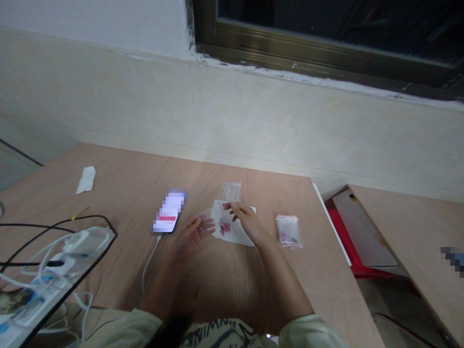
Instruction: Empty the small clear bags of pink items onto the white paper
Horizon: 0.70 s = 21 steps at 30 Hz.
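The left hand lies open, palm turned up and fingers loosely spread — the right hand angles down just beside it, thumb and forefinger drawn close together.

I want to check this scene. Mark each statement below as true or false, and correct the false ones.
1. The pink beads lie on a white sheet, between the left hand and the right hand. True.
2. The phone lies to the right of the right hand. False: the phone lies to the left of the left hand.
3. A small clear bag lies to the right of the right hand. True.
4. The white tissue lies on the floor. False: the white tissue lies on the wooden table.
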Each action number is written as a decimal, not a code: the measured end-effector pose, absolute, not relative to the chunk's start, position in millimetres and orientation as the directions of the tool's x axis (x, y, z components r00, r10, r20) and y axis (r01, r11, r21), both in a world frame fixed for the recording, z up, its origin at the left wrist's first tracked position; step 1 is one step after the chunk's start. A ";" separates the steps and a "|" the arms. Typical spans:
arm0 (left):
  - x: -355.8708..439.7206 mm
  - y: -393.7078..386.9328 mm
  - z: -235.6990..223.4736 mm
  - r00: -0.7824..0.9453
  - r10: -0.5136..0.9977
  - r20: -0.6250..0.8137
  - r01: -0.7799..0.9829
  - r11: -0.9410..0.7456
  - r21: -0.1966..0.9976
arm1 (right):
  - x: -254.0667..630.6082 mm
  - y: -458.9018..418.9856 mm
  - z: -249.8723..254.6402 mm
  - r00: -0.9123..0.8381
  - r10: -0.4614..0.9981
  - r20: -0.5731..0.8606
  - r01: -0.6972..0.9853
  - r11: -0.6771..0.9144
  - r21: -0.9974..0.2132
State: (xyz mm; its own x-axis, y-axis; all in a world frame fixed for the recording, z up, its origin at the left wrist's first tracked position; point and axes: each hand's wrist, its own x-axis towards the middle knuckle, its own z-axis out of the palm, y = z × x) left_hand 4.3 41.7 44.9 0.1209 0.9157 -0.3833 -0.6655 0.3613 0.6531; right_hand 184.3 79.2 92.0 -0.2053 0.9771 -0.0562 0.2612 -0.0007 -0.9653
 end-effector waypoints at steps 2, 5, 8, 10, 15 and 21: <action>-0.2 45.9 45.6 0.163 0.924 -0.347 -0.687 0.358 0.632 | 181.3 85.6 74.8 -0.088 0.995 -0.053 0.417 -0.012 -0.909; -6.7 52.2 42.5 0.183 0.924 -0.335 -0.710 0.360 0.605 | 173.2 90.0 48.2 -0.045 0.995 -0.084 0.663 -0.033 -0.748; -11.5 55.0 38.8 0.207 0.922 -0.329 -0.720 0.371 0.587 | 164.8 89.8 32.9 -0.056 0.993 -0.101 0.775 -0.021 -0.632; -13.7 54.3 37.3 0.213 0.919 -0.331 -0.718 0.377 0.585 | 161.6 89.9 29.4 -0.046 0.994 -0.102 0.798 -0.025 -0.602; -16.8 47.0 35.0 0.170 0.926 -0.339 -0.720 0.351 0.599 | 160.9 92.1 27.5 -0.048 0.990 -0.133 0.810 -0.039 -0.585; -16.1 35.7 39.6 0.136 0.922 -0.362 -0.715 0.344 0.609 | 158.2 87.6 28.8 -0.020 0.995 -0.093 0.845 -0.033 -0.534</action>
